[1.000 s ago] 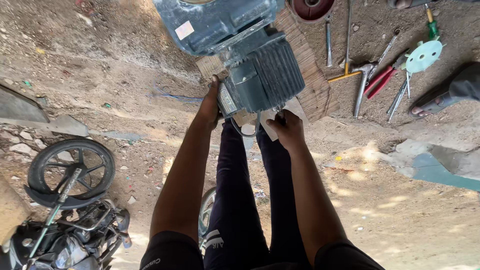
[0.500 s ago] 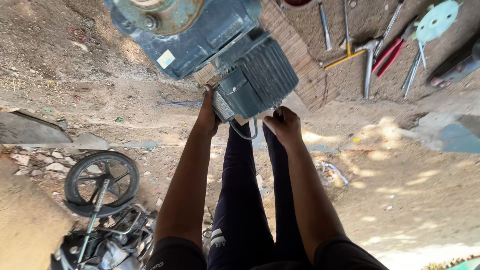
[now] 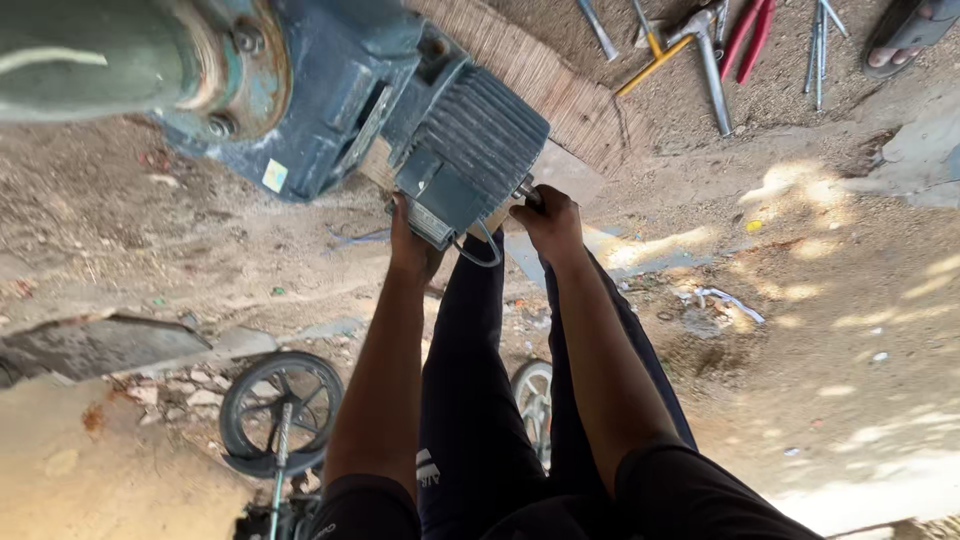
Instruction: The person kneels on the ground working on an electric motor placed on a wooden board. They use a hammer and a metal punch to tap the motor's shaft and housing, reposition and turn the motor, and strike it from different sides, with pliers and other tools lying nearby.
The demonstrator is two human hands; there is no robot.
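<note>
- We see the left hand (image 3: 413, 243) pressed against the near end of a blue-grey electric motor (image 3: 350, 100), at the small terminal box (image 3: 440, 205) under its ribbed cover; we cannot tell whether its fingers are curled or flat, since the box edge hides them.
- The right hand (image 3: 548, 222) sits at the other corner of that ribbed cover (image 3: 475, 140), fingers closed around a slim metal tool (image 3: 527, 192) whose tip meets the cover's edge.
- A grey cable loop (image 3: 482, 252) hangs from the terminal box between the two hands.
- The motor lies on the dirt ground (image 3: 800, 300), partly on a woven mat (image 3: 560, 85), its round shaft end (image 3: 110, 60) filling the top left corner of the view.
- The person's dark-trousered legs (image 3: 480, 400) run straight down from the motor, between both forearms.
- Beyond the mat, towards the top right, loose hand tools lie on the ground: a yellow-handled screwdriver (image 3: 655, 65), a hammer (image 3: 712, 75), red-handled pliers (image 3: 745, 35) and a few thin metal rods (image 3: 820, 45).
- A sandalled foot (image 3: 910, 35) of another person shows at the top right corner.
- At the lower left, well apart from the hands, a small black wheel (image 3: 280, 410) lies on rubble beside a flat stone slab (image 3: 100, 345).
- A scrap of white litter (image 3: 725, 300) lies right of the legs.
</note>
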